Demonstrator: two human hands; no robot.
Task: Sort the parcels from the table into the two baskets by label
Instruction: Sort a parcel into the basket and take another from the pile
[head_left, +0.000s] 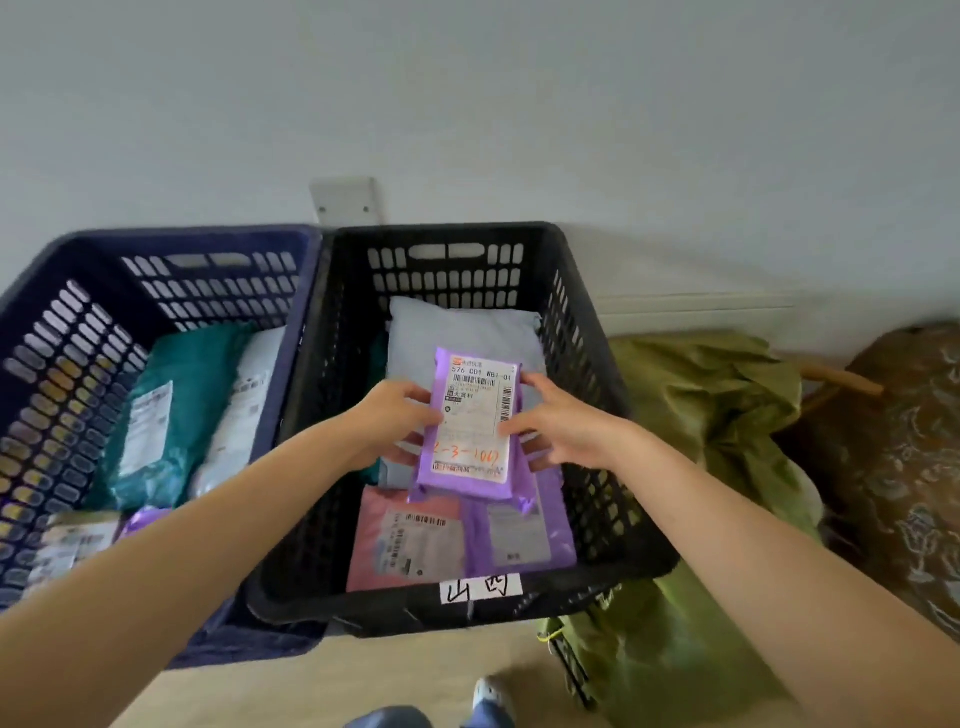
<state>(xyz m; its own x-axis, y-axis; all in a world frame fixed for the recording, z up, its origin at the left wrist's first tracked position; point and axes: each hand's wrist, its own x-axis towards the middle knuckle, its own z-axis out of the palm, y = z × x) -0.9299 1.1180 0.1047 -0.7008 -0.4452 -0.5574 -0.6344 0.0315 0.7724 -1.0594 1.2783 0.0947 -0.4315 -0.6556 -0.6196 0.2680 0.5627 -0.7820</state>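
Note:
I hold a small purple parcel (470, 423) with a white shipping label over the black basket (587, 322). My left hand (397, 415) grips its left edge and my right hand (550, 421) grips its right edge. Below it in the black basket lie a pale grey parcel (457, 332), a pink parcel (402, 540) and another purple parcel (524, 530). A white tag (480, 587) with handwriting sits on the basket's near rim. The blue basket (62, 332) to the left holds a teal parcel (171, 405), a white parcel (239, 410) and more at its near end.
The two baskets stand side by side against a pale wall. Green bags (711, 410) lie right of the black basket, with a brown patterned bundle (904, 457) further right. A light floor (415, 680) and a shoe tip (491, 693) show below.

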